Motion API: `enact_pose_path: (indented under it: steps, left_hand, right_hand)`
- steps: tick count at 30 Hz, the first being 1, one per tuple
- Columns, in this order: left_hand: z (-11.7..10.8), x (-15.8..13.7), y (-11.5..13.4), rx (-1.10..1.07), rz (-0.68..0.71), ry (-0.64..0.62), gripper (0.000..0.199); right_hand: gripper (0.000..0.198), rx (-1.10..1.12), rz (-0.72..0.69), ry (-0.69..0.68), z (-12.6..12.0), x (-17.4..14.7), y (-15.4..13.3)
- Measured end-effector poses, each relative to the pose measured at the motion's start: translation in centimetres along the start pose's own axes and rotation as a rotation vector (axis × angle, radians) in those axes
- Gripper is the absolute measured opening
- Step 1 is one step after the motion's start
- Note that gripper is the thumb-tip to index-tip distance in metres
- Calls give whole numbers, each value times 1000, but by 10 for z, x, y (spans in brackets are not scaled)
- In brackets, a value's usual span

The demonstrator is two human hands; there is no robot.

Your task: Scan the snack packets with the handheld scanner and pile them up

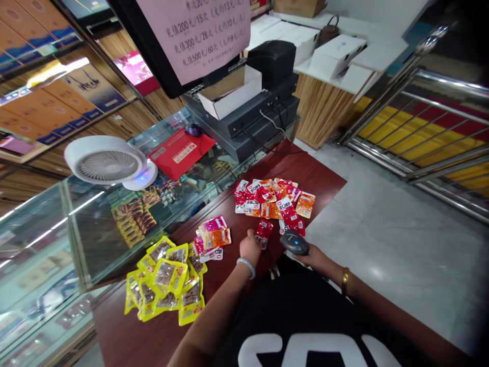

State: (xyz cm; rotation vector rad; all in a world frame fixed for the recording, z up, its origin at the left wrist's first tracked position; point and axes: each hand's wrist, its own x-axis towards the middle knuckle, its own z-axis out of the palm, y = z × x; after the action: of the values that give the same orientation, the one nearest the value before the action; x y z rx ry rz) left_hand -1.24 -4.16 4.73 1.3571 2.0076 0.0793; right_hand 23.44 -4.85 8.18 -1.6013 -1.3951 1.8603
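Note:
My left hand [250, 248] is closed on the edge of a small red snack packet [264, 230] low over the dark red tabletop. In my right hand [310, 256] is a dark handheld barcode scanner [294, 242] with a blue light lit, its head tilted toward the packet. Just beyond both hands lies a loose pile of red, white and orange packets [269, 196]. To the left of my left hand sits a smaller stack of pink and orange packets [216, 237]. A heap of yellow-edged clear packets [168, 275] is farther left.
The dark red table [126, 336] adjoins a glass display counter [95, 224]. On the glass stand a white fan [107, 163] and a red folder [181, 153]. Behind is a cash drawer [244, 130] under a screen bearing a paper sign [206, 35]. A metal railing [431, 132] is at right.

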Motion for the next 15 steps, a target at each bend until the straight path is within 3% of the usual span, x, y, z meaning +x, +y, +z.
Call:
enact_pose_path:
  steps: [6, 11, 15]
  left_hand:
    - [-1, -23, -30, -317, -67, 13, 39]
    - [2, -33, -37, -351, -77, 72, 34]
    - [-16, -41, -60, -405, -93, 168, 34]
  right_hand:
    - [51, -53, -132, -94, 15, 16, -24]
    - [47, -118, -119, -153, 32, 25, -36]
    - [44, -140, -97, -185, 38, 26, -44]
